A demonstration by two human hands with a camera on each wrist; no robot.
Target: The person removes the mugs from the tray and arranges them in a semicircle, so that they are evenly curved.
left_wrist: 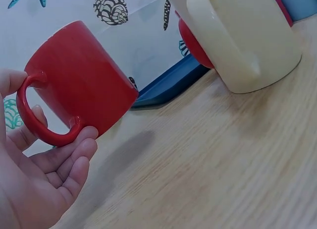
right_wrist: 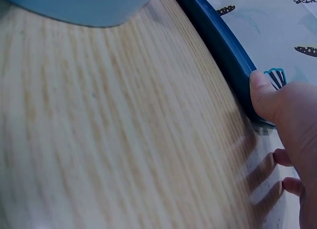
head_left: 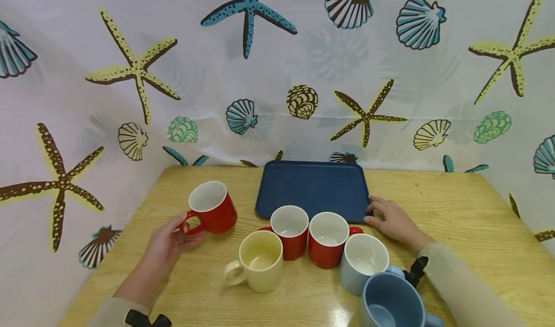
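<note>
A red mug (head_left: 218,214) with a white inside is gripped by its handle in my left hand (head_left: 166,238). It tilts, its shadow falling on the table in the left wrist view. My right hand (head_left: 396,223) touches the front right corner of a dark blue tray (head_left: 314,189), with the thumb (right_wrist: 262,95) against its rim and the other fingers loosely bent beside it. Two more red mugs (head_left: 295,245) (head_left: 323,255) stand side by side in front of the tray. A cream mug (head_left: 262,274) stands between the left hand and these.
A light blue mug (head_left: 353,271) and a darker blue mug (head_left: 392,300) stand at the front right, near the right forearm. Under everything is a wooden table (head_left: 442,202). A cloth (head_left: 277,71) printed with shells and starfish hangs behind and at the sides.
</note>
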